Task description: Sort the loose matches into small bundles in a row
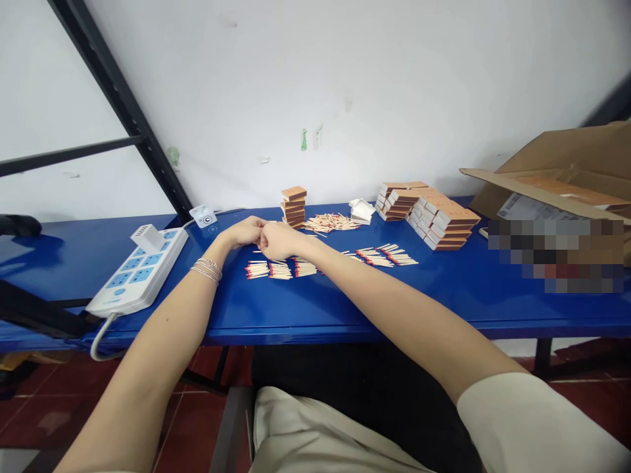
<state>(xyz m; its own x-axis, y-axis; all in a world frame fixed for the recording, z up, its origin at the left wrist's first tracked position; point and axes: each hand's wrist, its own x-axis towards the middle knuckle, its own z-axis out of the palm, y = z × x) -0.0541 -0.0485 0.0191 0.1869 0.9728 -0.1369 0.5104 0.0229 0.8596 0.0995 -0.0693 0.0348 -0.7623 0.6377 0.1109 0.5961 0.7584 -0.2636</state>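
My left hand (245, 231) and my right hand (279, 240) meet over the left part of the blue table (296, 309). Both have their fingers closed and touching each other; whatever they may hold is hidden. Just in front of them lie small bundles of red-tipped matches (280, 270) in a row, partly covered by my right forearm. Behind my hands stands a stack of brown matchboxes (294, 205). To its right spreads a loose heap of matches (331, 222), with white empty matchbox trays (361, 211) beside it.
Several stacked matchboxes (438, 217) stand at the back right, near an open cardboard box (547, 154). A white power strip (142, 272) with a plugged-in charger (148, 238) lies left of my left arm. A black metal frame (123, 105) rises at the left.
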